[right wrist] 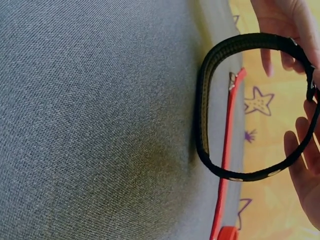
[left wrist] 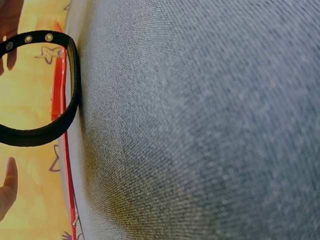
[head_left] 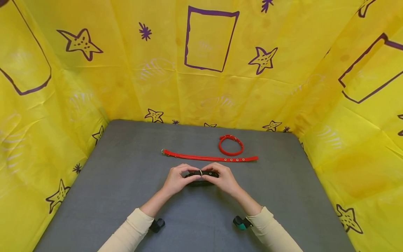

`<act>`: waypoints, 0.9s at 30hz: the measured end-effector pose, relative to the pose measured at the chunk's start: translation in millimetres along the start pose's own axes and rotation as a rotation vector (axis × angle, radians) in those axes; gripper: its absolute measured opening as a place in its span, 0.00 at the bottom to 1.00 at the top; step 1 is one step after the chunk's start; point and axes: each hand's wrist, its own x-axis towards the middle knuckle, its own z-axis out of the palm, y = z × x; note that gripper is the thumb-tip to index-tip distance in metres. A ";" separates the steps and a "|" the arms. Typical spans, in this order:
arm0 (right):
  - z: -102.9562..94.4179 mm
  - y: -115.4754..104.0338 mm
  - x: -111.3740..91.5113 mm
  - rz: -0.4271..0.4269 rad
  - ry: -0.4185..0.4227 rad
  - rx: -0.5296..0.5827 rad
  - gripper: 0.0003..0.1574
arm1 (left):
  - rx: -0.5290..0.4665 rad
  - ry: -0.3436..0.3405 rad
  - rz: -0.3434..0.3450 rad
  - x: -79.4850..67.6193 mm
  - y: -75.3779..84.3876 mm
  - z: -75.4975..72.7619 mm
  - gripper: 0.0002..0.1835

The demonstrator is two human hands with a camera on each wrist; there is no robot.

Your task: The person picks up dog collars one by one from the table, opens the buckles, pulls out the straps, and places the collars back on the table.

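Observation:
A black collar (head_left: pixel 201 183) with metal-rimmed holes is bent into a loop, its lower part at the grey table. My left hand (head_left: pixel 177 179) pinches it at the top beside a metal buckle (head_left: pixel 200 172). From the other side my right hand (head_left: pixel 225 178) pinches the holed end of the strap, its fingertips close to the left ones. The loop (right wrist: pixel 202 110) hangs below both hands in the right wrist view. Fingers partly cover the buckle, so how far the strap runs through it cannot be told.
Beyond my hands a red collar (head_left: pixel 201 157) lies stretched out, buckle at the left and holes at the right. Behind its right half sits another red collar (head_left: pixel 231 154), closed in a ring. Yellow patterned cloth (head_left: pixel 207 91) walls the grey table (head_left: pixel 132 147) at back and sides.

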 end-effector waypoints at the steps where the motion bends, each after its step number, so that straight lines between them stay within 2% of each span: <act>1: 1.0 5.8 -0.5 -0.007 0.006 -0.003 0.15 | 0.001 0.000 -0.002 -0.2 0.0 0.2 0.13; 9: -2.5 18.6 -4.2 0.011 0.022 -0.036 0.13 | -0.014 0.013 0.017 -1.4 -3.8 0.4 0.14; 20: -10.1 22.8 -8.8 0.044 0.063 -0.027 0.13 | 0.007 0.010 -0.023 -0.6 -2.0 -7.1 0.14; 27: -18.2 28.6 -13.4 0.077 0.086 -0.024 0.14 | 0.038 0.055 0.024 -3.3 -9.4 -16.8 0.21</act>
